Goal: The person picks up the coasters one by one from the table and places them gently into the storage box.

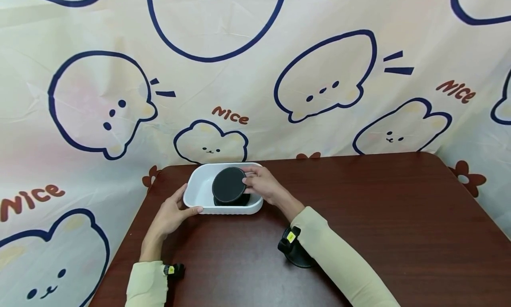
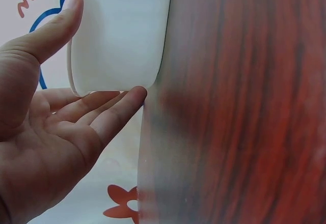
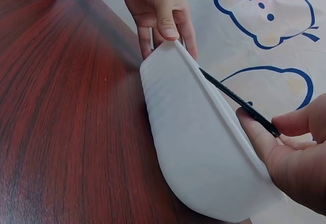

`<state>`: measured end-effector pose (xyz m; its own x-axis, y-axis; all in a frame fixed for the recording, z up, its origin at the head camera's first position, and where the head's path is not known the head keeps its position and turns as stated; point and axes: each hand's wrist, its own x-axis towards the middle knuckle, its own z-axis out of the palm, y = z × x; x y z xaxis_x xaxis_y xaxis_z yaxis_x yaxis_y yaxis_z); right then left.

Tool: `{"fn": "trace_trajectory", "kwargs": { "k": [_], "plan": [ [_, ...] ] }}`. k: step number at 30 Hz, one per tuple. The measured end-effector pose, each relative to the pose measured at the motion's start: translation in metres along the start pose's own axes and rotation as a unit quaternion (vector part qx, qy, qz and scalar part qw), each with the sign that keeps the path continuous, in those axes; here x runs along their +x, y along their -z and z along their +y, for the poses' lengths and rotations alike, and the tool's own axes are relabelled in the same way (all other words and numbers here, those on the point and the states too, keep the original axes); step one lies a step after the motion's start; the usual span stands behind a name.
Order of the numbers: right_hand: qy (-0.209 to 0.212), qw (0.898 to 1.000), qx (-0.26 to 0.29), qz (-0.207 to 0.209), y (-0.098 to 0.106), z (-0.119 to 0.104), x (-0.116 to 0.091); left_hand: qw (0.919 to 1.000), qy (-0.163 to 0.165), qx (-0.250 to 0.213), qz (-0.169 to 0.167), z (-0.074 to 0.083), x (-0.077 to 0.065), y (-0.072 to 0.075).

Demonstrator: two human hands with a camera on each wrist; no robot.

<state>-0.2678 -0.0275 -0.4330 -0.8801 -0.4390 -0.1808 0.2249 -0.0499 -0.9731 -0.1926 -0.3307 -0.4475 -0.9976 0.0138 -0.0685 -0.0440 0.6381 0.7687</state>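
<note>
A white rectangular tray [image 1: 199,190] with rounded corners stands near the table's back edge. My left hand [image 1: 170,214] holds its left end, thumb at the front rim and fingers along the outer side; the left wrist view shows the fingers against the tray's end wall [image 2: 119,40]. Over the tray, my right hand [image 1: 263,183] pinches a thin black round disc [image 1: 228,185] by its right edge. In the right wrist view the disc [image 3: 239,101] appears edge-on, tilted above the rim. Below it in the tray lies another black piece [image 1: 242,200], mostly hidden.
A black round object [image 1: 299,256] lies on the dark brown wooden table [image 1: 383,209], partly under the right forearm. A cartoon-printed cloth [image 1: 319,23] hangs behind the table and along its sides. Each wrist wears a small black camera.
</note>
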Motion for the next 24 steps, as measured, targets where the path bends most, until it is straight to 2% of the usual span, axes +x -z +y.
{"fn": "trace_trajectory", "kwargs": {
  "k": [13, 17, 19, 22, 23, 24],
  "plan": [
    [-0.008, 0.998, -0.055, -0.006, -0.006, 0.001, 0.005, 1.0, 0.006, -0.001, -0.003, 0.001, -0.002, 0.001],
    [0.009, 0.994, -0.107, -0.008, -0.009, 0.0, 0.003, 1.0, 0.008, 0.0, -0.003, 0.0, -0.002, 0.001],
    [0.031, 0.985, -0.17, 0.007, -0.009, -0.001, 0.002, 1.0, 0.007, 0.0, -0.003, 0.0, -0.002, 0.001],
    [0.063, 0.96, -0.27, 0.049, -0.008, -0.004, -0.003, 1.0, 0.004, -0.001, -0.005, 0.0, -0.002, 0.001],
    [0.07, 0.951, -0.295, 0.065, -0.006, -0.006, -0.005, 1.0, 0.003, -0.001, -0.005, 0.0, -0.002, 0.001],
    [0.074, 0.946, -0.305, 0.075, -0.005, -0.008, -0.007, 1.0, 0.003, -0.001, -0.005, 0.0, -0.001, 0.0]
  ]
}}
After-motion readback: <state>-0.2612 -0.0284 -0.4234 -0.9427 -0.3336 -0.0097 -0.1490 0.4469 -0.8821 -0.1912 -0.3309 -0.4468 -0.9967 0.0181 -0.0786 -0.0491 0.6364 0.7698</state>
